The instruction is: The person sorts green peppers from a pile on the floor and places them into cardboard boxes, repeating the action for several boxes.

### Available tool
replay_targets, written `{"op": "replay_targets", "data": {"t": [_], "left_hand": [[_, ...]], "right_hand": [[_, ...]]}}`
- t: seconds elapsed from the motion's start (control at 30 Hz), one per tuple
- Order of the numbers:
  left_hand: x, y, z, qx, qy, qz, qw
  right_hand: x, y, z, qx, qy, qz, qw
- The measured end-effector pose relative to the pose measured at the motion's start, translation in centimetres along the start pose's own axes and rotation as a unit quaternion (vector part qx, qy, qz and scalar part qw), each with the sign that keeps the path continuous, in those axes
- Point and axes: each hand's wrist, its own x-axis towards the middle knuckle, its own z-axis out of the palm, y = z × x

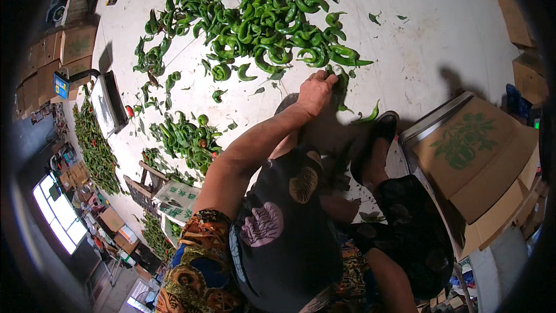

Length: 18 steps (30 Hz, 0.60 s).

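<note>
My left hand (pixel 315 94) reaches to the near edge of a heap of curled green peppers (pixel 272 20) on the pale floor. Its fingers are closed on the stem end of a long dark-green pepper (pixel 343 91), which points back toward me. My right forearm (pixel 394 281) comes in from the lower edge and passes behind my knee. In the shadow between my legs, my right hand (pixel 340 207) shows only in part, its fingers hidden. A single green pepper (pixel 368 115) lies by my right shoe (pixel 388 124).
A cardboard box (pixel 469 150) with a green print stands close on my right. To the left are a smaller mixed heap of peppers (pixel 185 139), a wooden stool (pixel 145 182) and a scale (pixel 110 104). A long pepper pile (pixel 92 145) and stacked boxes (pixel 58 61) lie farther left.
</note>
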Motion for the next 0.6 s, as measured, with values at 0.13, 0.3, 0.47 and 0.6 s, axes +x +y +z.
{"op": "replay_targets", "data": {"t": [0.13, 0.3, 0.47, 0.6], "left_hand": [[-0.4, 0.9, 1.0, -0.08, 0.058, 0.012, 0.995], [-1.9, -0.6, -1.1, -0.129, 0.203, -0.001, 0.971], [-2.7, -0.5, -2.6, -0.092, 0.19, 0.003, 0.977], [-3.8, 0.9, -2.9, -0.209, 0.154, 0.008, 0.966]], "right_hand": [[0.6, 0.7, -2.7, 0.01, 0.019, -0.011, 1.0], [0.3, 0.6, -0.3, 0.017, 0.021, 0.007, 1.0], [-0.5, 0.0, 0.0, -0.064, 0.036, -0.015, 0.997], [0.3, 0.3, -0.3, -0.05, 0.011, -0.011, 0.999]]}}
